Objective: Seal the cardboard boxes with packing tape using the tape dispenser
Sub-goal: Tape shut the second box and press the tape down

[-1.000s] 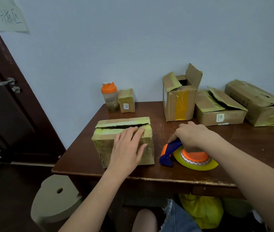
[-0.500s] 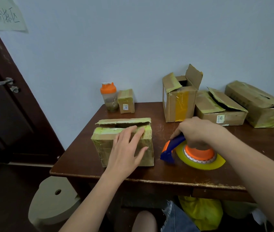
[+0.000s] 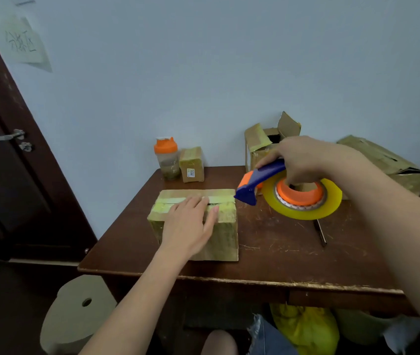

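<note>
Two flaps of the box (image 3: 196, 221) in front of me lie nearly closed, a dark slit showing between them. My left hand (image 3: 187, 226) rests flat on top, fingers straight and spread, pressing the near flap down. My right hand (image 3: 303, 160) has its fingers curled round the tape dispenser (image 3: 293, 189), held in the air just to the right of the box, its blue nose pointing at the right end of the seam, with the yellow tape roll hanging under my hand.

I judge the step in hand to be bringing the dispenser to the box to start the strip. Next I need to set the nose on the right end, stick the tape down and pull it along the slit while my left hand holds the flaps level.

The bench (image 3: 280, 252) is dark scratched wood, with more boxes (image 3: 386, 160) at the back, a small taped parcel (image 3: 191, 163) and an orange-lidded bottle (image 3: 167, 158) by the pale wall. A dark door (image 3: 6, 175) stands at the left.
</note>
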Demonstrator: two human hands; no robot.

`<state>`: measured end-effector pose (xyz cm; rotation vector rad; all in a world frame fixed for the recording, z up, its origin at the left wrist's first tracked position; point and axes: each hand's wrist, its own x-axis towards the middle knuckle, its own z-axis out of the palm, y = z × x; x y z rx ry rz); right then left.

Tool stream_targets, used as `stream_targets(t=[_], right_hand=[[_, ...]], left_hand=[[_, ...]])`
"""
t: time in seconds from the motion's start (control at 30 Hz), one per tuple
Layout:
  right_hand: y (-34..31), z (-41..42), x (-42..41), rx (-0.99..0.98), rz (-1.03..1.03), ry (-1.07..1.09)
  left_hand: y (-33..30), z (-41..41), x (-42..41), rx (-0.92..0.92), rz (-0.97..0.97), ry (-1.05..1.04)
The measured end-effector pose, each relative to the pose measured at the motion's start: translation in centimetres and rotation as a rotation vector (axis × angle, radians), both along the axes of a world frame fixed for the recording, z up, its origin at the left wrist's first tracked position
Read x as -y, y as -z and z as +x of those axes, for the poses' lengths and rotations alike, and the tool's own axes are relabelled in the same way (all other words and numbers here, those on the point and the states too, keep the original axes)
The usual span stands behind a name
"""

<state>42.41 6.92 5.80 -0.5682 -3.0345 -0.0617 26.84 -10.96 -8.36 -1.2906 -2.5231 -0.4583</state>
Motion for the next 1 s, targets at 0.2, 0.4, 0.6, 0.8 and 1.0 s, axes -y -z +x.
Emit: stream_targets(t=[0.2, 0.4, 0.6, 0.8, 1.0], right_hand=[[-2.3, -2.4, 1.7, -0.138, -0.069, -0.112], [-2.6, -6.4, 3.0, -0.233, -0.101, -0.189], [-2.2, -9.1, 4.0, -0.238, -0.166, -0.249], [-1.7, -10.4, 4.6, -0.21, -0.213, -0.26], [-1.1, -11.3, 4.9, -0.162, -0.253, -0.281]], left_hand=[[-3.9, -2.3, 0.8, 0.543, 0.258, 0.077], [-7.1, -4.5, 1.4, 1.106, 0.764, -0.051], [-7.9, -6.8, 2.5, 1.796, 0.856, 0.04], [-7.1, -8.7, 3.4, 1.898, 0.985, -0.003], [-6.6, -9.3, 4.0, 1.847, 0.926, -0.068]])
